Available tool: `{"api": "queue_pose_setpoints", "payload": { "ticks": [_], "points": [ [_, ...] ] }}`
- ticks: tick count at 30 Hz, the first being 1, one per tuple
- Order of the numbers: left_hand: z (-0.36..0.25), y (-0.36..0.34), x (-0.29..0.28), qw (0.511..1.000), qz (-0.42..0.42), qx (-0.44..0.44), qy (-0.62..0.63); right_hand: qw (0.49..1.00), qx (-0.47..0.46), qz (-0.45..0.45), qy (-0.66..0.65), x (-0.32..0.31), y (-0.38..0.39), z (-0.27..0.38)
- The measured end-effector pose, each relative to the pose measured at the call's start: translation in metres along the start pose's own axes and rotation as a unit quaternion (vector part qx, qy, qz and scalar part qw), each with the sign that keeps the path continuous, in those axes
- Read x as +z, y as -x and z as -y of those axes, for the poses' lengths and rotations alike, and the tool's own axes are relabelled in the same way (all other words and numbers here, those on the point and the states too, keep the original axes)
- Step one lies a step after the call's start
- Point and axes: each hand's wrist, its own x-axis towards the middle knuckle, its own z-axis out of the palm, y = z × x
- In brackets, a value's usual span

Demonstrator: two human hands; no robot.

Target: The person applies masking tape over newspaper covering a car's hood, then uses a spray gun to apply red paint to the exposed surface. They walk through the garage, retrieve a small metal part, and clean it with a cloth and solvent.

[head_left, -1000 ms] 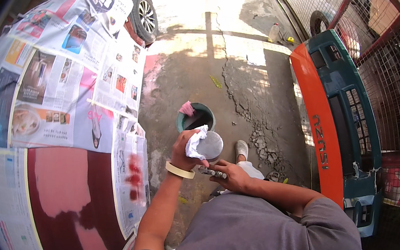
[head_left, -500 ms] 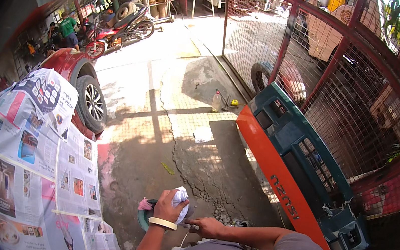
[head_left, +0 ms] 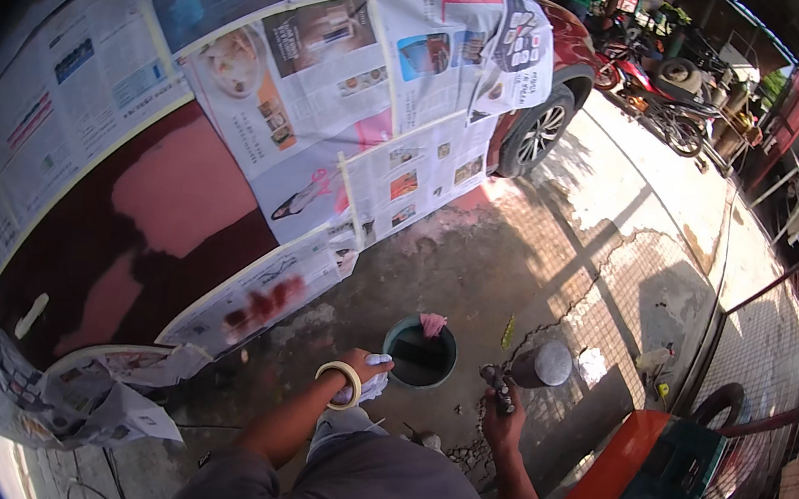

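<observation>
Grey concrete (head_left: 390, 281) spreads beside a mesh fence (head_left: 780, 350), left grip (head_left: 358, 364) clenching white cloth (head_left: 375, 384), right grip (head_left: 504, 425) a spray gun (head_left: 503, 386)

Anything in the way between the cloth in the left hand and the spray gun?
Nothing visible blocks it. In this view the bucket appears between the cloth and the spray gun, but it stands on the floor, seemingly below both.

L grip (head_left: 361, 366) w/ white cloth (head_left: 375, 384); R grip (head_left: 504, 424) w/ spray gun (head_left: 544, 364).

The newspaper-masked car (head_left: 187, 189) and detached bumper (head_left: 652, 490) show an auto-body workshop.
</observation>
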Motion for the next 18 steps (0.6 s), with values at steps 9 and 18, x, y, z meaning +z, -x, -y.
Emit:
{"api": "queue_pose_setpoints", "payload": {
  "ticks": [9,18],
  "points": [
    [0.311,0.093,-0.019,0.951,-0.238,-0.189,0.054,0.970,-0.105,0.153,-0.154,0.150,0.017,0.155],
    [0.204,0.137,-0.163,0.942,-0.169,0.268,0.113,0.950,-0.065,0.224,-0.209,0.303,0.094,0.286]
  ]
}}
